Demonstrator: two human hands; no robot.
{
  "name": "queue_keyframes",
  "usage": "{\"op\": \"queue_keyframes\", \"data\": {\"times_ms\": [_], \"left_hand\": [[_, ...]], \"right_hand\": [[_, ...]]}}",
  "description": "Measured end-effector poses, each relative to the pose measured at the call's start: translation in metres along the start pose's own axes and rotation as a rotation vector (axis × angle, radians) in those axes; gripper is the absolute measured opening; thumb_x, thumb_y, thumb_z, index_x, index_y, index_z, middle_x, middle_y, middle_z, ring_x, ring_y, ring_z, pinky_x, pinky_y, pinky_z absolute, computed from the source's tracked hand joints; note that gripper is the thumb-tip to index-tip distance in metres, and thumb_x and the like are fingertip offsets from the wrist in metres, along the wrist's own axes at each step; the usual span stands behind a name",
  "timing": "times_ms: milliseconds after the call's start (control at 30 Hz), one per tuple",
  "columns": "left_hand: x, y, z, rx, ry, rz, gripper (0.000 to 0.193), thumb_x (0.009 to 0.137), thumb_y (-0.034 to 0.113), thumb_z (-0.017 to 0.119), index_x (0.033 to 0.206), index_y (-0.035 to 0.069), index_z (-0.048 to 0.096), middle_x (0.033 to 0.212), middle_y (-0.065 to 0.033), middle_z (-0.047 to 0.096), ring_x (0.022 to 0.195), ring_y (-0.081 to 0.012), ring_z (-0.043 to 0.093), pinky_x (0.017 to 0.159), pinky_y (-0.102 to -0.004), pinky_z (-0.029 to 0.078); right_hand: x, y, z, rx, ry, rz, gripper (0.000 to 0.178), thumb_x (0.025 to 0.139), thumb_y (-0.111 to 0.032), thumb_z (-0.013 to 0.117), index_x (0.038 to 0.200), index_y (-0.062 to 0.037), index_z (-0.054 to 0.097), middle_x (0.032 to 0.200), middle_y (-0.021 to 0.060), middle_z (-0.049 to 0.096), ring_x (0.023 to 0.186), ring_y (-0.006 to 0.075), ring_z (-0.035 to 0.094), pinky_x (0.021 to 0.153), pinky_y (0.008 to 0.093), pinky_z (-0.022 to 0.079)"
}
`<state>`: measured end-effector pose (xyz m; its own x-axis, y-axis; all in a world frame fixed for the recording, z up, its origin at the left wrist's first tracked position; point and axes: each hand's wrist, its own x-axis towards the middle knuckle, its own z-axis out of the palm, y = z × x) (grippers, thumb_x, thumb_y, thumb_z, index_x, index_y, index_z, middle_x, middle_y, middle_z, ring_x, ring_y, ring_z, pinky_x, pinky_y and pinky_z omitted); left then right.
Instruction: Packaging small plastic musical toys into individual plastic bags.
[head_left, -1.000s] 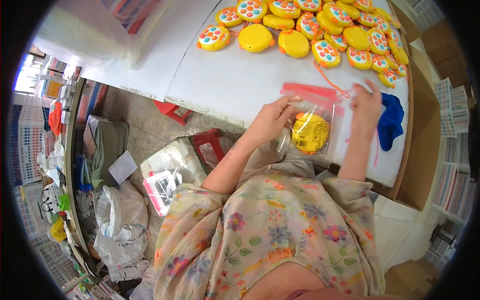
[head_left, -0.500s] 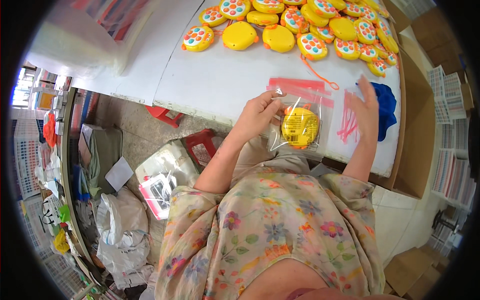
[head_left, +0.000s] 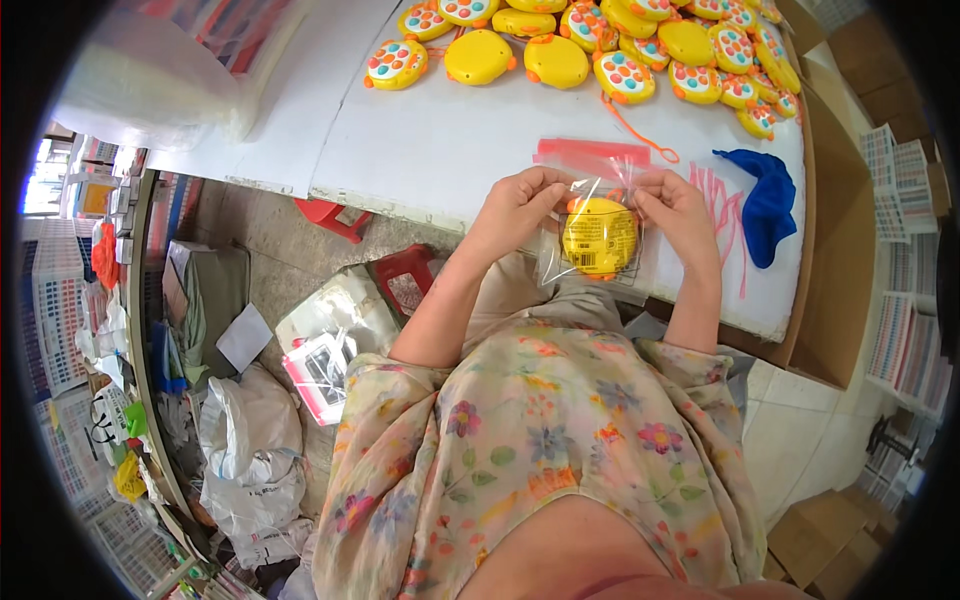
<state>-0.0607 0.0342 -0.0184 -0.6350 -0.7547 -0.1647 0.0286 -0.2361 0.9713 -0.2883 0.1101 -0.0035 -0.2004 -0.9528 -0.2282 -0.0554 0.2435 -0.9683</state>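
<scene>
Left hand: the left hand (head_left: 517, 207) is pinched shut on the top left corner of a clear bag (head_left: 597, 240), thumb and fingers together at the bag's mouth.
Right hand: the right hand (head_left: 680, 210) is clamped on the top right corner of the same bag, opposite the left hand, fingers closed on the plastic.
Bag: it hangs between the two hands, just below their fingertips, over the near edge of the white table (head_left: 440, 140).
Toy: a round yellow toy (head_left: 599, 236) sits fully inside the bag, below and between both hands.
Done: judging by how things lie, the toy is already bagged.
Left: the mouth of the bag looks not yet sealed, though the strip is too small to tell for sure; many toys remain unbagged.
Spare bags: a flat stack of bags with a red strip (head_left: 592, 152) lies on the table just beyond the hands.
Waiting toys: a heap of yellow toys (head_left: 600, 45) with coloured buttons lies well beyond both hands at the far side of the table.
Cloth: a blue cloth (head_left: 765, 205) lies near the right hand, on its outer side.
Strings: thin pink strings (head_left: 722, 195) lie between the right hand and the cloth.
</scene>
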Motion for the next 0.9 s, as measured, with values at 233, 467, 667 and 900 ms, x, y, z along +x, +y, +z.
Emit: {"op": "queue_keyframes", "data": {"times_ms": [233, 467, 667, 900], "left_hand": [[-0.001, 0.000, -0.007, 0.054, -0.033, 0.014, 0.034, 0.097, 0.011, 0.046, 0.128, -0.002, 0.051, 0.104, -0.0104, 0.065, 0.090, -0.0125, 0.062, 0.075, -0.0268, 0.054], [0.000, -0.003, -0.010, -0.119, -0.089, -0.003, 0.021, 0.091, 0.001, 0.040, 0.099, -0.004, 0.059, 0.103, -0.0120, 0.064, 0.088, -0.0137, 0.061, 0.081, -0.0285, 0.053], [-0.003, -0.003, -0.013, -0.180, -0.075, -0.003, 0.020, 0.086, 0.005, 0.036, 0.080, -0.001, 0.054, 0.100, -0.0113, 0.061, 0.088, -0.0154, 0.059, 0.081, -0.0312, 0.052], [-0.007, 0.008, 0.008, -0.091, 0.066, -0.042, 0.023, 0.090, 0.016, 0.049, 0.079, -0.003, 0.056, 0.113, -0.0135, 0.062, 0.083, -0.0126, 0.060, 0.076, -0.0290, 0.051]], "right_hand": [[-0.003, -0.002, -0.010, -0.026, 0.087, -0.014, 0.020, 0.083, -0.005, 0.057, 0.102, -0.0030, 0.061, 0.076, 0.0018, 0.064, 0.062, 0.0066, 0.056, 0.057, 0.0194, 0.043], [-0.002, 0.007, -0.020, 0.099, 0.050, 0.024, 0.032, 0.080, -0.003, 0.055, 0.112, -0.0036, 0.062, 0.073, 0.0006, 0.061, 0.060, 0.0068, 0.055, 0.056, 0.0201, 0.044], [-0.001, -0.004, -0.008, 0.157, 0.164, 0.072, 0.017, 0.089, -0.015, 0.055, 0.098, -0.0048, 0.064, 0.071, 0.0000, 0.060, 0.059, 0.0057, 0.054, 0.053, 0.0192, 0.043], [-0.007, -0.004, -0.008, -0.063, 0.065, 0.002, 0.023, 0.092, -0.026, 0.057, 0.082, -0.0060, 0.061, 0.071, -0.0007, 0.059, 0.056, 0.0041, 0.049, 0.050, 0.0191, 0.039]]}}
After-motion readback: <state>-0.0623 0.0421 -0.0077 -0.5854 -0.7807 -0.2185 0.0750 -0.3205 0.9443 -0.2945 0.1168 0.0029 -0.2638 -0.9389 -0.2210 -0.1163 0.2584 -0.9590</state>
